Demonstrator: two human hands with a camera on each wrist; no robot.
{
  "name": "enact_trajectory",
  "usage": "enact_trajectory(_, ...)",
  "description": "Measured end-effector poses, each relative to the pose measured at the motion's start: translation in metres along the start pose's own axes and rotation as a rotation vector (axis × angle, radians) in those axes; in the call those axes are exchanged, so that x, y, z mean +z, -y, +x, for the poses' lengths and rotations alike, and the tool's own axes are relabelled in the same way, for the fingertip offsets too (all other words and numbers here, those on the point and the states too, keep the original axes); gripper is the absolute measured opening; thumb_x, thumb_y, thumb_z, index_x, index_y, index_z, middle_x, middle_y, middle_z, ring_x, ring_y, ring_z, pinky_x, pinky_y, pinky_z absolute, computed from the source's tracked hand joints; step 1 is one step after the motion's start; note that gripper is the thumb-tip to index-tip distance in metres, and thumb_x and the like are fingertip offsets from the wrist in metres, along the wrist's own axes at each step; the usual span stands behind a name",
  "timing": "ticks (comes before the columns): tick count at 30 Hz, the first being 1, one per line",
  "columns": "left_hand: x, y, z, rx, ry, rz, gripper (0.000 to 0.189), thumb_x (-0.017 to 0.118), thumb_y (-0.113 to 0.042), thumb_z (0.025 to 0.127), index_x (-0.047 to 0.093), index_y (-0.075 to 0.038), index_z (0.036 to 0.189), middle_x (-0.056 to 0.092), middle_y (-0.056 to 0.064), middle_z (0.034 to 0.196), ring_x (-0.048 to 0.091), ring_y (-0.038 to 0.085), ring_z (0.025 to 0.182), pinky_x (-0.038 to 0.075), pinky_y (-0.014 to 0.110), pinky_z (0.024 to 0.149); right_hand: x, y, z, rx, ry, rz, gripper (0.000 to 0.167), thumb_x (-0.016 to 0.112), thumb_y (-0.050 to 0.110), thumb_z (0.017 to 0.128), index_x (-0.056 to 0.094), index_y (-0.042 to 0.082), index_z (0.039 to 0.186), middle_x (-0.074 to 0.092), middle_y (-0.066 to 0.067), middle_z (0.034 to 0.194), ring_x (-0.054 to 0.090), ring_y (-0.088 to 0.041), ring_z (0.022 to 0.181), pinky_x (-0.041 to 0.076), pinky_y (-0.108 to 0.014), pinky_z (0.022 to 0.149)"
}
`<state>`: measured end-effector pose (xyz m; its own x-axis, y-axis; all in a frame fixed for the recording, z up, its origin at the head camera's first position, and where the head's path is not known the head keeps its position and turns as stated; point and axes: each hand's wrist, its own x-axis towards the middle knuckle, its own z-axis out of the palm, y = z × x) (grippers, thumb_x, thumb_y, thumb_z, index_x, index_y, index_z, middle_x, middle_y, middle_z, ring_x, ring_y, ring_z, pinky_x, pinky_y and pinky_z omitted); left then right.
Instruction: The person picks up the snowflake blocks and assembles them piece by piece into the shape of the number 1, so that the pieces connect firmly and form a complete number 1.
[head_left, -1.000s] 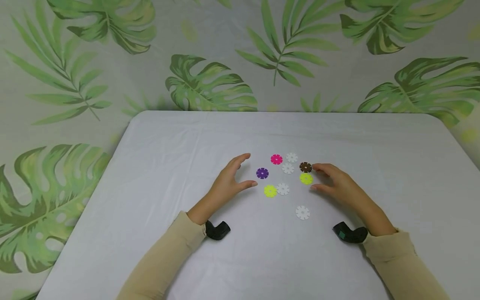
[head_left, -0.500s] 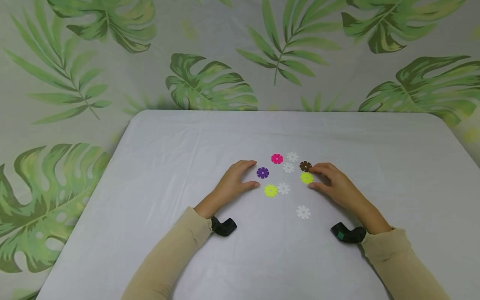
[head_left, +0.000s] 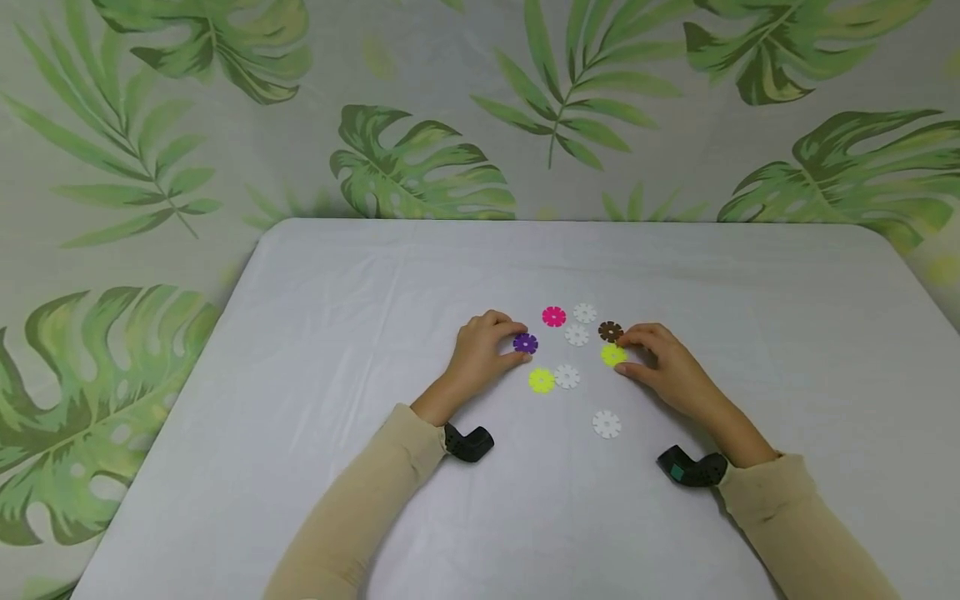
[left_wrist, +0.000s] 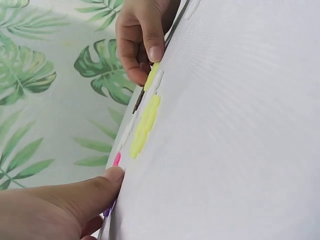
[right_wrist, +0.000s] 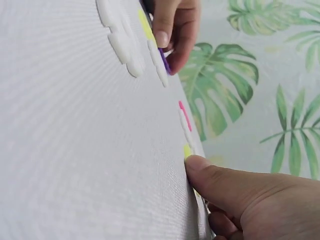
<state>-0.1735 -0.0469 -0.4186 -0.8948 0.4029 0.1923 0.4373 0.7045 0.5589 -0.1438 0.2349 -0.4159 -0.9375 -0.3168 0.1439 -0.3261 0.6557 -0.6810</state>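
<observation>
1. The left hand [head_left: 487,350] has moved in over the last second: its thumb and fingers, then well spread and to one side, now pinch the purple disc [head_left: 526,343] across its edges.
2. The right hand [head_left: 678,367] has shifted only slightly; its thumb and fingertips now pinch the yellow disc [head_left: 612,355], just beside the brown disc [head_left: 611,332].
3. Both gripped discs appear to lie on the worktop [head_left: 465,267], roughly where they were, so I judge that each hand has a hold but no lift shows.
4. The pink disc [head_left: 554,317] and the other yellow disc [head_left: 542,381] have stayed put, untouched, as has the nearest white disc [head_left: 607,424].
</observation>
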Motion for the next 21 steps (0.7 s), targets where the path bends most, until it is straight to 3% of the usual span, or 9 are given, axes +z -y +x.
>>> enact_trajectory(6, 0.0, -0.006, 0.001, -0.043, 0.007, 0.001, 0.035, 0.069, -0.032, 0.079, 0.064, -0.012, 0.107, 0.054, 0.004, 0.109, 0.047, 0.021, 0.1, 0.032, 0.04, 0.085, 0.001, 0.001, 0.0, 0.026, -0.014, 0.023, 0.03, 0.069, 0.009, 0.079, 0.053, 0.001, 0.104, 0.052, -0.014, 0.108, 0.044, -0.031, 0.107, 0.031, -0.047, 0.093)
enact_trajectory(10, -0.004, -0.008, 0.001, -0.07, 0.013, -0.03, 0.036, 0.069, -0.031, 0.079, 0.062, -0.011, 0.108, 0.057, 0.004, 0.108, 0.048, 0.019, 0.1, 0.032, 0.039, 0.086, 0.002, 0.004, -0.001, 0.017, -0.06, 0.037, 0.025, 0.068, 0.006, 0.08, 0.053, 0.004, 0.101, 0.057, -0.008, 0.095, 0.051, -0.02, 0.091, 0.039, -0.031, 0.082)
enact_trajectory(14, -0.01, -0.009, 0.002, -0.074, 0.0, -0.07, 0.034, 0.069, -0.029, 0.079, 0.062, -0.011, 0.107, 0.061, 0.001, 0.101, 0.053, 0.015, 0.094, 0.034, 0.037, 0.085, -0.001, 0.008, -0.002, 0.004, -0.098, 0.055, 0.021, 0.065, 0.006, 0.082, 0.056, 0.005, 0.1, 0.058, -0.005, 0.091, 0.052, -0.013, 0.083, 0.04, -0.016, 0.073)
enact_trajectory(21, -0.031, -0.017, 0.004, -0.023, -0.079, -0.147, 0.032, 0.07, -0.024, 0.079, 0.062, -0.008, 0.106, 0.061, -0.001, 0.098, 0.053, 0.012, 0.09, 0.042, 0.025, 0.081, -0.016, 0.029, 0.005, 0.005, -0.098, 0.042, 0.019, 0.064, 0.009, 0.083, 0.058, 0.006, 0.101, 0.061, -0.005, 0.093, 0.055, -0.02, 0.089, 0.043, -0.019, 0.073)
